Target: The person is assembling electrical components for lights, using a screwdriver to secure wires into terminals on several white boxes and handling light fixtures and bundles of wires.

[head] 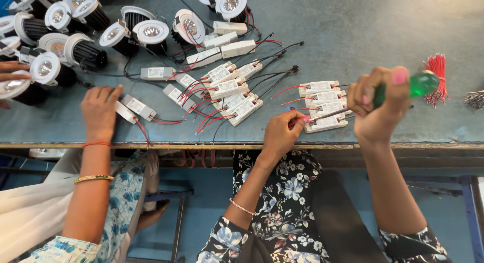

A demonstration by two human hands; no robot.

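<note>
My right hand (379,109) is closed around a screwdriver with a green handle (421,84). Its metal shaft slants down-left to a small white driver box (326,123) near the table's front edge. My left hand (281,137) pinches a red wire at the left end of that box. Three more white boxes with red wires (317,87) lie stacked just behind it.
A co-worker's hand (99,112) at the left rests on another white box (137,108). Several white boxes with red and black wires (229,89) fill the table's middle. Round white spotlights (80,49) crowd the back left. A bundle of red wires (437,76) lies at the right.
</note>
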